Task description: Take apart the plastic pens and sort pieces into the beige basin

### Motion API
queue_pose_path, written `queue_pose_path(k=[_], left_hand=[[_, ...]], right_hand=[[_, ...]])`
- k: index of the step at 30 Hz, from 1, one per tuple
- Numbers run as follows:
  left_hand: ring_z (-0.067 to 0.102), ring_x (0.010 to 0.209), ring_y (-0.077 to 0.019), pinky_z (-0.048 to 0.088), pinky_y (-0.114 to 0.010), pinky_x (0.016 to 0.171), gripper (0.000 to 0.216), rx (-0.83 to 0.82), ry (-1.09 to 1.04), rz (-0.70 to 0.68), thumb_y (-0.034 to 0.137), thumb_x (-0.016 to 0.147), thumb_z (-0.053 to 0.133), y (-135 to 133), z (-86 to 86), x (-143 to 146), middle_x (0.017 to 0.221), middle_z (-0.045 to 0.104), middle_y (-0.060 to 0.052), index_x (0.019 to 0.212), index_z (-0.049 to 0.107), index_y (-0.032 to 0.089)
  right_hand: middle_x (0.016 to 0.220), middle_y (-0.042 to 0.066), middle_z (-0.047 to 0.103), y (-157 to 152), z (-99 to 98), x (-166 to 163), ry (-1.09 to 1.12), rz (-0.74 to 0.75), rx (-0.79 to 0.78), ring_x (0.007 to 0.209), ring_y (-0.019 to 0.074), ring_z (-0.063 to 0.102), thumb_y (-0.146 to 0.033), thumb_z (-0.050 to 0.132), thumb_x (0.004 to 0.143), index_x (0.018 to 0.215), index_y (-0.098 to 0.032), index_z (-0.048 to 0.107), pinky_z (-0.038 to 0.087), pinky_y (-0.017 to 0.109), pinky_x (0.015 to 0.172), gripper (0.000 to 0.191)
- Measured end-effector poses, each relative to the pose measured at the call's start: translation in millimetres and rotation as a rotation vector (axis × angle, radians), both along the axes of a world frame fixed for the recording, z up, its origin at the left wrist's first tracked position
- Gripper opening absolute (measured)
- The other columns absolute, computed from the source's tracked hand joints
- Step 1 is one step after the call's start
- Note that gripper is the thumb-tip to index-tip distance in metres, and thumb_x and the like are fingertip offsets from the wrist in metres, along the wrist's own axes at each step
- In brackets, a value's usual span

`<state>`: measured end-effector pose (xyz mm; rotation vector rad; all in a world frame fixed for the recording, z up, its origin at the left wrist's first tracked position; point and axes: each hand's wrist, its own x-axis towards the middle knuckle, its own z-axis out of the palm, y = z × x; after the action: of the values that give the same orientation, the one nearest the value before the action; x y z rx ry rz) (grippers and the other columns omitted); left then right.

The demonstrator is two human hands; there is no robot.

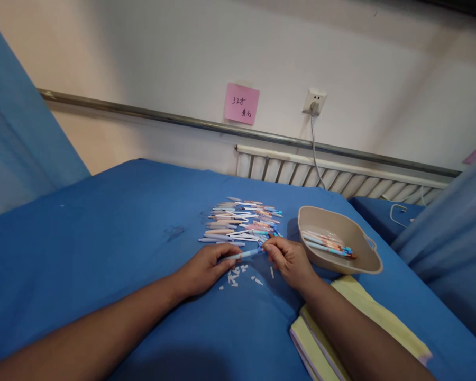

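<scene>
Both my hands hold one light blue pen (245, 255) level above the blue table cloth (103, 238). My left hand (204, 267) pinches its left end. My right hand (287, 257) is closed around its right end, near the tip. Just beyond them lies a pile of several pens and pen parts (241, 222) in pale blue, peach and white. Small white bits (238, 275) are scattered on the cloth below the held pen.
A beige basin (363, 262) with a few pens inside stands right of my right hand. A folded yellow cloth (341, 328) lies under my right forearm. Behind the table are a radiator (341, 177), a wall socket with a cable (314, 103) and a pink note (241, 103).
</scene>
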<state>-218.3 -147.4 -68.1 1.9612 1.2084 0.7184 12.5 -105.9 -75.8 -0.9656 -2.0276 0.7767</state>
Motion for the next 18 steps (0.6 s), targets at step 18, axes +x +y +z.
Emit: queue_pose_path(k=[18], left_hand=[[0.055,0.08,-0.0149,0.044,-0.025,0.077,0.024,-0.077,-0.08,-0.001,0.032,0.089,0.045,-0.2,-0.2,2.0,0.087,0.062,-0.001,0.102,0.06,0.019]], right_hand=[[0.078,0.002,0.064,-2.4,-6.6,-1.4,0.171,0.0,-0.032,0.062,0.0122,0.058,-0.036,0.038,0.095,0.114,-0.019,0.056,0.046,0.024,0.062,0.032]])
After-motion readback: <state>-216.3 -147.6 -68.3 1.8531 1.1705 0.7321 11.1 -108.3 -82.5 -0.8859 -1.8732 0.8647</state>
